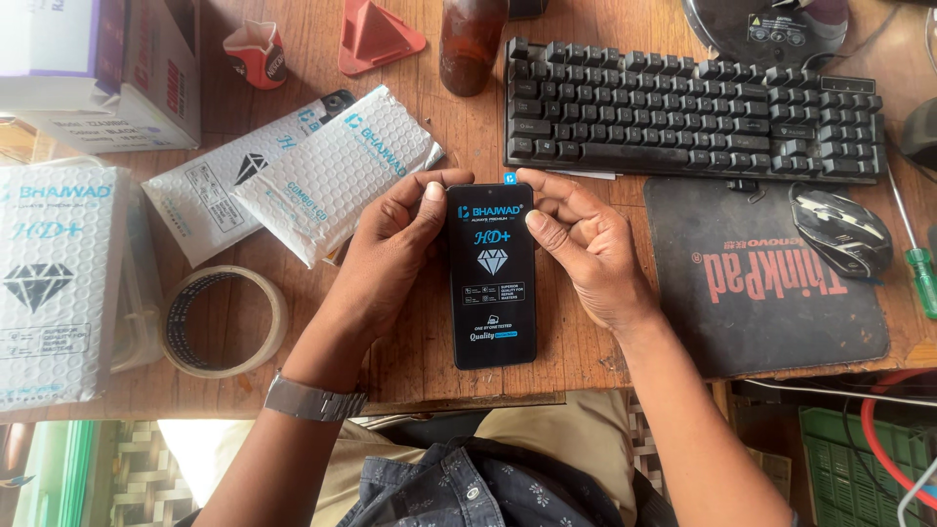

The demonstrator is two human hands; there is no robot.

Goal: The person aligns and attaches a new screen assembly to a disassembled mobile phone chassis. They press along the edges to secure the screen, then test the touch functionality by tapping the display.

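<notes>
Both thumbs press on the upper face of a black phone-screen panel [491, 275], the fingers [427, 192] of the left hand [390, 254] curled round its left edge and those of the right hand [586, 249] round its right edge, so each hand is closed on it near the top corners. The panel lies flat on the wooden bench [420, 342], long axis running from 12 to 6 o'clock, its lower end free.

It looks thin, rigid and light, with a glossy face covered by a printed film and a small blue pull tab [509, 178] at 12 o'clock. I judge it slippery and brittle; the side edges seem the safest hold.

At 10 o'clock lie white bubble-wrap pouches [332, 176], at 8 o'clock a roll of clear tape [223, 320]. A black keyboard [693, 112] sits at 1 o'clock, and a dark mouse pad [761, 283] with a mouse [839, 229] at 3 o'clock.
</notes>
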